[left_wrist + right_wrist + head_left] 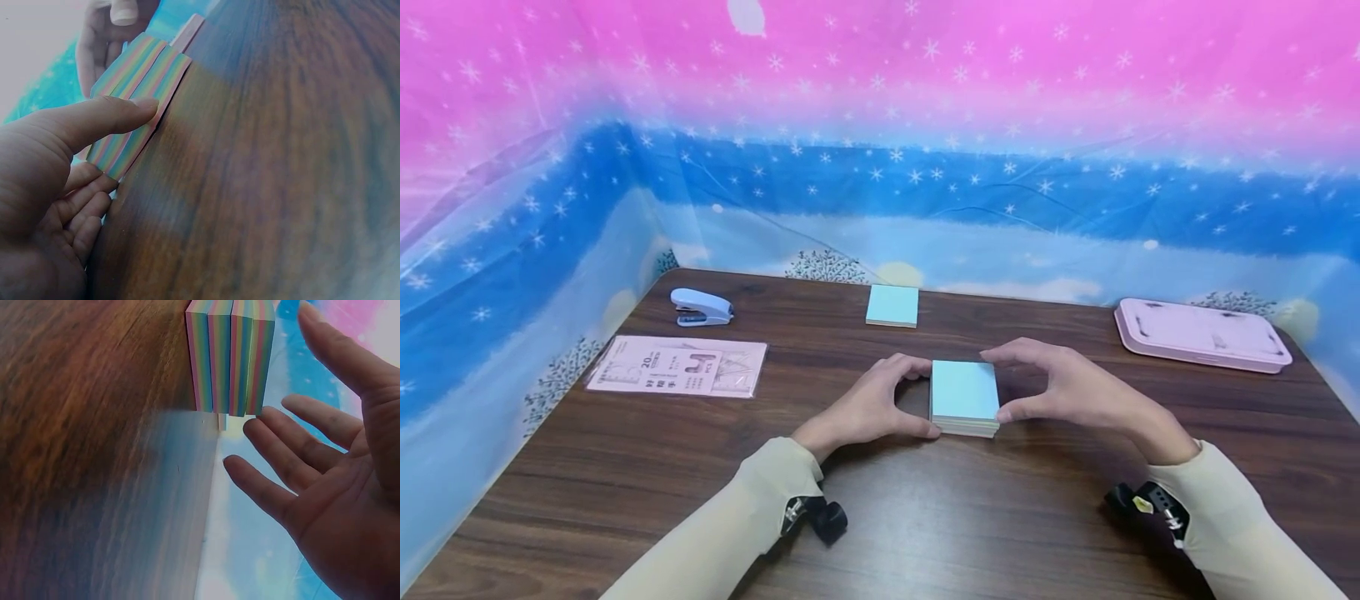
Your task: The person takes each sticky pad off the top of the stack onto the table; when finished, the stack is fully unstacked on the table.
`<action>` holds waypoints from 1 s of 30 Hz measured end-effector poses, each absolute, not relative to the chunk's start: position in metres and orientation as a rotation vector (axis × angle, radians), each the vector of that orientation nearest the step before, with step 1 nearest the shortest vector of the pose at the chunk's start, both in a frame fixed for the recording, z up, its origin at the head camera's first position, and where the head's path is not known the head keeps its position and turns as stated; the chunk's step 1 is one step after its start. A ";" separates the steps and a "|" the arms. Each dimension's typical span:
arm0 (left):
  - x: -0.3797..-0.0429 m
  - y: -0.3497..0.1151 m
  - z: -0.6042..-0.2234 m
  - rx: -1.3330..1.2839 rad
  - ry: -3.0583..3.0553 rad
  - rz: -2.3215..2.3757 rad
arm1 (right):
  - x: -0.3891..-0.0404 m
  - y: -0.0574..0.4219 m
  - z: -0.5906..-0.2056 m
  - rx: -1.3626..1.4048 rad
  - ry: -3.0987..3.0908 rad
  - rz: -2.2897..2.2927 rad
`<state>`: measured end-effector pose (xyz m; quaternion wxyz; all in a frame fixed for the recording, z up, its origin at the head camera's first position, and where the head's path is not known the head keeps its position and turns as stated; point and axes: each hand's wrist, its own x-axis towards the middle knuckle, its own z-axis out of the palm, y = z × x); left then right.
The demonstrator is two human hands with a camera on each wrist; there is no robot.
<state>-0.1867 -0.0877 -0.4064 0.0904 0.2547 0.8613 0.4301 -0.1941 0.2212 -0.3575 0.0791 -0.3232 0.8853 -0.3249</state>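
A stack of several square sticky note pads [964, 390] stands on the table, light blue on top. Rainbow stripes run along the pads' sides [222, 359] in the right wrist view. My left hand [867, 406] holds the stack at its left end, the thumb [128, 117] against the striped side and the fingers around the far side. On the right, my right hand [1075, 390] is spread beside the stack, thumb near its front right corner. Its fingers [275, 453] are extended, and a gap shows between the palm and the pads.
Behind the stack lies another light blue pad [892, 305]. A pale blue stapler [702, 307] and a pink packaged ruler set [677, 367] lie at the left. At the far right is a pink case [1202, 333]. A patterned cloth [880, 183] hangs around the table [625, 500].
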 end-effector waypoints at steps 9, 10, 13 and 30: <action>-0.187 -0.088 -0.405 0.763 2.559 1.281 | -0.194 0.217 -0.359 -1.036 2.709 -0.846; -0.187 -0.088 -0.405 0.767 2.561 1.281 | -0.194 0.216 -0.360 -1.035 2.713 -0.837; -0.187 -0.087 -0.406 0.780 2.571 1.279 | -0.194 0.216 -0.361 -1.030 2.723 -0.817; -0.188 -0.087 -0.408 0.790 2.577 1.267 | -0.194 0.215 -0.362 -1.049 2.731 -0.795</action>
